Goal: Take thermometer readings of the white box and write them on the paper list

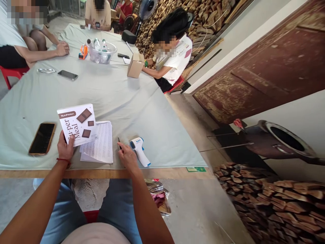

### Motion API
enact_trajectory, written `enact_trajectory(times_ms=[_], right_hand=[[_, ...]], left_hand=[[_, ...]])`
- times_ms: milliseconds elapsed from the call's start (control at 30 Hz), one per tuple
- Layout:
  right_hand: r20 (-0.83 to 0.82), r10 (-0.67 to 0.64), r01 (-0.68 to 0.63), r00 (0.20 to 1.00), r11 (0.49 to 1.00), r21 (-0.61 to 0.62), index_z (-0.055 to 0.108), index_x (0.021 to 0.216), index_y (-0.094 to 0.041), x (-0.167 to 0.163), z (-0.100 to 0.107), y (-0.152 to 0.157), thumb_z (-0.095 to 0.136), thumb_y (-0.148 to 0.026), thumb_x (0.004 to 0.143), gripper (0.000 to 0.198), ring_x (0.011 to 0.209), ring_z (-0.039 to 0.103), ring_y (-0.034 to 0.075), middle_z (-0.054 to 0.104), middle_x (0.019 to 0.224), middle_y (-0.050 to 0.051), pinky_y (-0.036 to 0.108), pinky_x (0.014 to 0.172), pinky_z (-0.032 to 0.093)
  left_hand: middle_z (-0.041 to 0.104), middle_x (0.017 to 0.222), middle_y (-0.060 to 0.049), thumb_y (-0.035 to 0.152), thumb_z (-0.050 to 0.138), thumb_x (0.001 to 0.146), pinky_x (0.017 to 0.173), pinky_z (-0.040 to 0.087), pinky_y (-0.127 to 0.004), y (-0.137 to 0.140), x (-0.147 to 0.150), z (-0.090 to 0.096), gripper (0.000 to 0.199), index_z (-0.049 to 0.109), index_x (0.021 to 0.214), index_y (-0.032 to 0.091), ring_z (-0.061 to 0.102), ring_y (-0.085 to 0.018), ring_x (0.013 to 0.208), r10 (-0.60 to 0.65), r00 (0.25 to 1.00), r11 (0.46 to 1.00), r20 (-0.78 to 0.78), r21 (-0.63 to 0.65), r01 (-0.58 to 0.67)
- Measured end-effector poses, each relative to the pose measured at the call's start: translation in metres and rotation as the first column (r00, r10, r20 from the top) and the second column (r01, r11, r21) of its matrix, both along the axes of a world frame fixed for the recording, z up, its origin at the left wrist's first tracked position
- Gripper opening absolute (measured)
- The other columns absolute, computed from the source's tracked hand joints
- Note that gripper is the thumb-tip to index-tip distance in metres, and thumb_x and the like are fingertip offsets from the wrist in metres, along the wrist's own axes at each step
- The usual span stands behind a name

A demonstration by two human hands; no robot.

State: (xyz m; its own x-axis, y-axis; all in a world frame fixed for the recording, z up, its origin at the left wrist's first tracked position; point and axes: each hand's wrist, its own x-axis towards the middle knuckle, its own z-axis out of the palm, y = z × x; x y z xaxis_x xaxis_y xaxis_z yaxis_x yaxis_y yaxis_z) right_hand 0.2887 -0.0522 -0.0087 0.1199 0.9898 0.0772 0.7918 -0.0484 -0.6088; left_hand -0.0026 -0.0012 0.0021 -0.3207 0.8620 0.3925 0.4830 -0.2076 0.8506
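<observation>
My left hand (65, 148) is closed around the lower edge of a white NutriMotion packet (76, 122) printed with brown squares. Whether the packet is a flat box or a booklet, I cannot tell. Partly beneath it lie sheets of paper (103, 145) covered in small writing or print. To the right of the sheets, my right hand (127, 156) rests at the table's near edge, its fingers bent around a thin dark pen (119, 141). Just right of that hand lies a white and blue infrared thermometer (139, 151). A phone in a brown case (42, 139) lies left of my left hand.
The cloth-covered table (157, 125) stretches away from me. Farther along are a phone (67, 75), an orange tape dispenser (83, 52), a basin (111, 54) of bottles and a cardboard box (135, 66) by a seated person (177, 54). Others sit around. Firewood (286, 206) is stacked at right.
</observation>
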Motion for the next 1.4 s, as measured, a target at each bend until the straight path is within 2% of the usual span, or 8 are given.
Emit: enact_trajectory(times_ms=[100,233,400,533,633,800,1133,1400], right_hand=[[-0.235,0.035,-0.016,0.971,0.997,0.080,0.070,0.115,-0.020,0.007,-0.001,-0.010,0.040,-0.024,0.082,0.045,0.085,0.060,0.021,0.067,0.087,0.006,0.034,0.083,0.048],[-0.516,-0.014,0.090,0.857,0.988,0.122,0.062,0.122,-0.017,0.003,-0.007,-0.026,0.047,-0.031,0.081,0.046,0.090,0.060,0.020,0.066,0.101,0.009,0.035,0.084,0.049],[-0.636,-0.047,0.163,0.770,0.979,0.125,0.063,0.100,-0.020,-0.013,-0.006,-0.043,0.052,-0.046,0.086,0.032,0.068,0.053,0.016,0.057,0.074,0.000,0.031,0.069,0.048],[-0.710,-0.002,0.132,0.704,0.983,0.129,0.065,0.107,-0.020,-0.027,0.001,-0.047,0.042,-0.051,0.091,0.042,0.071,0.058,0.018,0.064,0.079,0.003,0.034,0.073,0.050],[-0.722,-0.013,0.118,0.692,0.988,0.096,0.068,0.100,-0.020,-0.036,0.004,-0.047,0.050,-0.048,0.087,0.036,0.075,0.061,0.019,0.068,0.083,0.004,0.035,0.076,0.051],[-0.720,-0.168,0.254,0.673,0.967,0.012,0.060,0.069,-0.021,-0.042,0.002,-0.043,0.062,-0.042,0.070,0.022,0.062,0.054,0.016,0.061,0.064,0.000,0.030,0.061,0.047],[-0.664,-0.190,0.247,0.723,0.969,-0.009,0.057,0.067,-0.023,-0.052,0.001,-0.038,0.058,-0.037,0.066,0.015,0.057,0.053,0.015,0.059,0.059,-0.002,0.029,0.058,0.046],[-0.607,-0.119,0.194,0.786,0.979,0.059,0.056,0.069,-0.023,-0.054,-0.005,-0.040,0.054,-0.036,0.072,0.013,0.058,0.051,0.016,0.056,0.060,-0.002,0.032,0.062,0.046]], left_hand=[[0.070,0.109,-0.013,0.058,0.052,0.087,0.085,0.052,-0.038,0.000,0.000,0.000,0.055,0.057,0.121,0.016,0.066,-0.027,0.098,-0.008,1.000,1.000,-0.004,-0.001,0.008],[0.070,0.110,-0.013,0.058,0.053,0.087,0.085,0.051,-0.038,0.000,0.000,0.000,0.057,0.056,0.124,0.015,0.066,-0.026,0.098,0.001,1.000,1.000,0.002,0.001,-0.001],[0.070,0.108,-0.012,0.058,0.051,0.088,0.084,0.051,-0.037,0.000,-0.001,0.000,0.054,0.057,0.122,0.016,0.065,-0.026,0.096,0.003,1.000,1.000,-0.029,0.009,-0.003],[0.070,0.106,-0.012,0.057,0.051,0.088,0.083,0.051,-0.037,0.000,-0.001,0.000,0.052,0.058,0.120,0.016,0.066,-0.026,0.094,0.005,0.999,1.000,-0.040,0.012,-0.004],[0.071,0.106,-0.012,0.057,0.051,0.089,0.082,0.052,-0.037,0.000,0.000,0.002,0.052,0.058,0.120,0.016,0.066,-0.025,0.094,0.002,0.999,1.000,-0.044,0.015,-0.001],[0.070,0.107,-0.012,0.058,0.050,0.089,0.083,0.052,-0.036,-0.001,0.001,0.005,0.053,0.058,0.120,0.016,0.066,-0.026,0.096,0.008,0.998,1.000,-0.056,0.010,-0.007],[0.070,0.105,-0.011,0.060,0.050,0.088,0.083,0.051,-0.036,0.000,0.001,0.002,0.053,0.058,0.118,0.017,0.066,-0.025,0.094,0.001,0.999,1.000,-0.033,0.012,-0.001],[0.070,0.104,-0.011,0.057,0.051,0.089,0.081,0.051,-0.036,-0.001,0.001,0.001,0.050,0.058,0.118,0.016,0.065,-0.024,0.091,-0.008,1.000,1.000,-0.018,0.024,0.009]])
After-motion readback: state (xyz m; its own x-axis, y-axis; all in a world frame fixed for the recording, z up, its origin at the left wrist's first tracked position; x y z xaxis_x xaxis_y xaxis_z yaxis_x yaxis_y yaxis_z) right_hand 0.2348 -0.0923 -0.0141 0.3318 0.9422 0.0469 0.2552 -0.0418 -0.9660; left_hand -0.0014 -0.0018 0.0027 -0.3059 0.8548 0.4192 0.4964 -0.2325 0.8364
